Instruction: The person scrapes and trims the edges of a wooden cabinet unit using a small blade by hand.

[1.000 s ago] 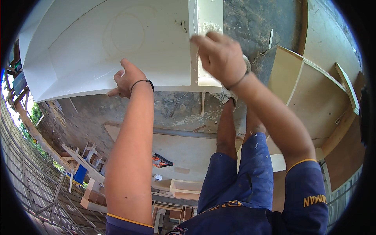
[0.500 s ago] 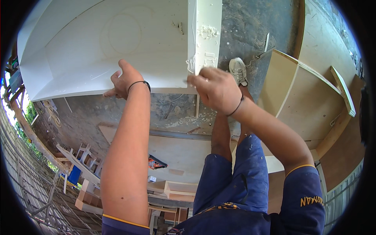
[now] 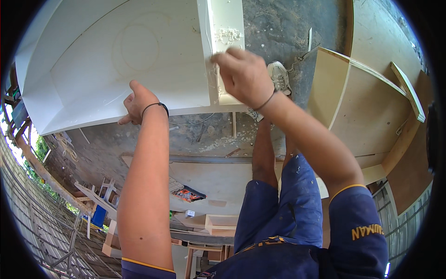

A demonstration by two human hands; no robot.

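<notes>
A large white open-topped box (image 3: 176, 51), likely a cabinet carcass, lies in front of me with a faint ring mark on its inner panel. My left hand (image 3: 138, 104) rests at its near edge, thumb stretched forward and fingers apart. My right hand (image 3: 244, 76) is closed and slightly blurred, over the box's right-hand edge (image 3: 204, 28). Whatever its fingers pinch is too small and smeared to name. Curled white shavings (image 3: 228, 35) lie on the pale ledge (image 3: 236, 14) beside that edge, and a thin white strand runs along it.
White scraps (image 3: 223, 142) litter the grey concrete floor near my feet. On the right stands a plywood box (image 3: 362, 97) with a loose wooden strip (image 3: 409, 90) across it. Behind me are a pale board (image 3: 223, 176), an orange-and-black item (image 3: 189, 193) and a small wooden tray (image 3: 220, 224).
My right hand has moved forward along the box's right edge, still closed. The view has shifted, and my left hand stays at the near edge.
</notes>
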